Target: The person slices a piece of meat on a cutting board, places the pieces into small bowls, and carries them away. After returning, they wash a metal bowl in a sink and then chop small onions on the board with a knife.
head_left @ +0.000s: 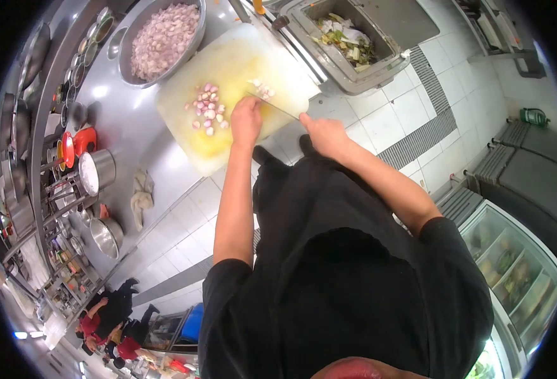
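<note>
My right hand (324,132) is closed around the handle of a knife (281,108), whose thin blade reaches left over the cutting board (183,88). Close to the blade's tip, my left hand (247,120) is bent down onto the board with its fingers together; what they hold is hidden. A loose group of whole peeled shallots (207,107) lies to the left of that hand. Beyond the blade is a small heap of cut shallot pieces (264,90). The board is whitish with yellow stains.
A large metal bowl (121,60) full of chopped shallots stands on the steel counter (123,114) at the board's far left. Past the board is a grey bin (379,79) with vegetable scraps. A cloth (142,199) lies near the counter edge. Other people (111,322) are at lower left.
</note>
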